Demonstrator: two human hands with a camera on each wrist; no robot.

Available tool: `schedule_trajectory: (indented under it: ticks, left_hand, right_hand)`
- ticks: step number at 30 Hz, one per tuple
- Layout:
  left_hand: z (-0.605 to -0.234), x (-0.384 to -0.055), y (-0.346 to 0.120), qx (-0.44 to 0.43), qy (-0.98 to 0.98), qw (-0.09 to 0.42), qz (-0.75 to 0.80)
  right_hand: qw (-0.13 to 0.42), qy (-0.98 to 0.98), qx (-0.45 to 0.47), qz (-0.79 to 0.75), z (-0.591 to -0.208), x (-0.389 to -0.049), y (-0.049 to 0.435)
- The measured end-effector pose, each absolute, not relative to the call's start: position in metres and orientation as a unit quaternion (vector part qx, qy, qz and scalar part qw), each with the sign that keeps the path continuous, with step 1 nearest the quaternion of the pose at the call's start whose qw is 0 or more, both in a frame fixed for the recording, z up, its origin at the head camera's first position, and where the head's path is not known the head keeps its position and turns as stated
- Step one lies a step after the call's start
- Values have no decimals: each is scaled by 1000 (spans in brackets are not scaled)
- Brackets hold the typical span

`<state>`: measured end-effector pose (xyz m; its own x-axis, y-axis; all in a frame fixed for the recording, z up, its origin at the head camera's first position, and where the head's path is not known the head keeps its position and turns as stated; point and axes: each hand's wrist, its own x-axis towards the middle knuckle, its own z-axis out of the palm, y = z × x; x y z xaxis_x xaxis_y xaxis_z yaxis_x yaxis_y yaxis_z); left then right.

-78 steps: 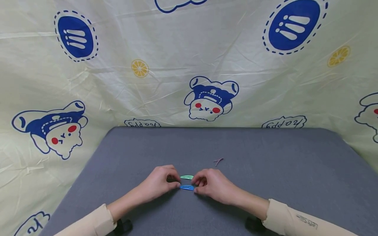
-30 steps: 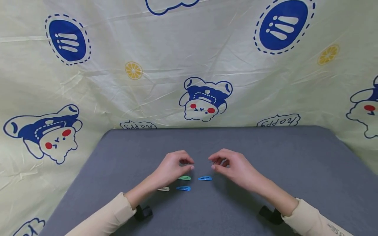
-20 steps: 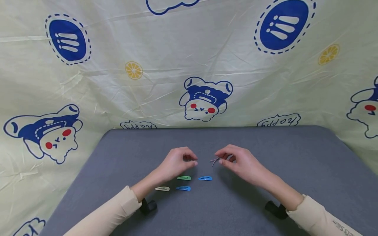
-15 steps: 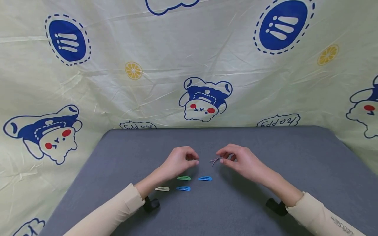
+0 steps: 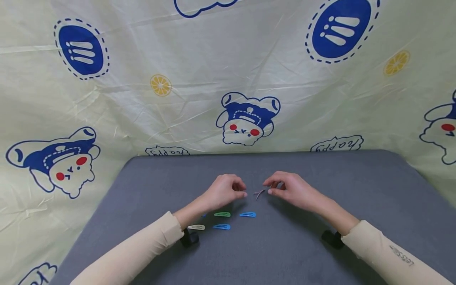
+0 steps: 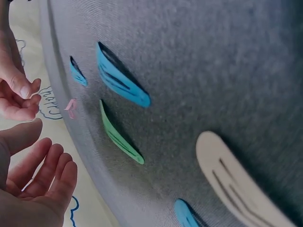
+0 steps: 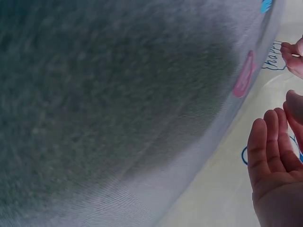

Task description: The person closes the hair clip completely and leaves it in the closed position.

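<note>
A pinkish snap hair clip (image 5: 259, 194), its two arms spread apart, lies on the grey table between both hands. To its left is my left hand (image 5: 227, 192), fingers loosely bent, holding nothing. My right hand (image 5: 293, 190) is close by on the right, thumb and fingers apart and nothing between them. In the right wrist view the pink clip (image 7: 245, 75) lies beyond the fingertips. Nearer me are a green clip (image 5: 222, 214), a blue clip (image 5: 247, 214), another blue clip (image 5: 221, 227) and a beige clip (image 5: 196, 227). My left forearm mostly hides a further blue clip (image 5: 204, 215).
The clips lie flat on a grey cloth-covered table (image 5: 285, 253). A pale printed curtain (image 5: 199, 114) hangs behind its far edge. Black wrist straps with cameras sit under both sleeves.
Both hands have left the green and blue clips near the middle and moved forward around the pink clip. Over the last second the right hand has drawn slightly away from it; the left has come nearer.
</note>
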<state>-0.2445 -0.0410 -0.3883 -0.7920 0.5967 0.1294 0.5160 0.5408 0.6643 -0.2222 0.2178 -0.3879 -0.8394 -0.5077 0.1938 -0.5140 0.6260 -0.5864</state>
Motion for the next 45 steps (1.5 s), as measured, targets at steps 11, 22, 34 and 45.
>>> schedule_trajectory:
  ticks: [11,22,34,45]
  left_hand:
    - [-392,-256,-38,322,882,94,332]
    - [-402,-266,-34,346,878,111,311]
    - [-403,-269,-35,347,868,140,328]
    - [-402,-268,-37,340,866,147,337]
  right_hand:
    - [-21,-901,295,318,-397,-236,218]
    - [-53,-895,313,312,-405,-253,218]
    - [-89,-890,300,330,-412,-263,216]
    - [-82,-903,281,314,-412,-261,213]
